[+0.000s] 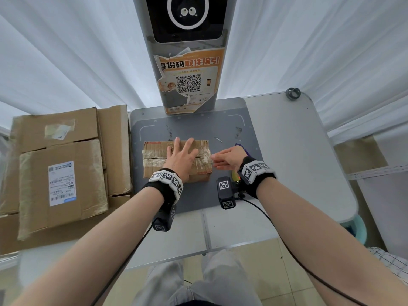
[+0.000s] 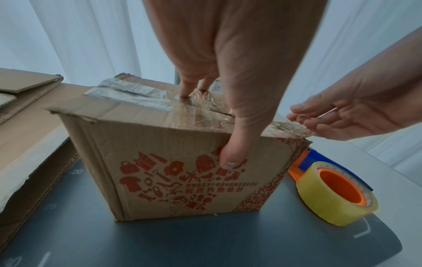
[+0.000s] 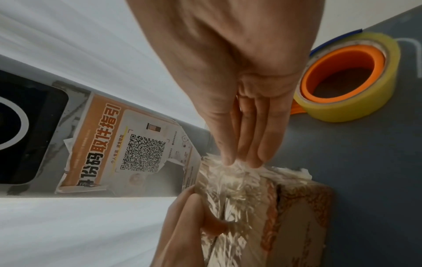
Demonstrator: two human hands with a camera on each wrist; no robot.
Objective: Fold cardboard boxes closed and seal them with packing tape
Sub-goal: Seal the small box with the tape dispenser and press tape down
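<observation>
The box (image 2: pixel 182 171) sits on the grey mat (image 2: pixel 205 243). The left hand (image 1: pixel 182 156) lies flat on top, fingers spread, thumb down the front. The right hand (image 1: pixel 228 159), fingers straight and together, rubs the tape (image 3: pixel 230 173) at the edge. Press hard and smooth the wrinkles down over the side.

Tape roll (image 1: pixel 234 174) mostly hidden behind right wrist; box (image 1: pixel 159 155) top seam partly under left hand (image 1: pixel 182 156).

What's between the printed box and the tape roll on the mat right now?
A strip of bare grey mat separates the box from the tape roll; an orange-and-blue object sits behind that gap. The left wrist view shows it.
</observation>
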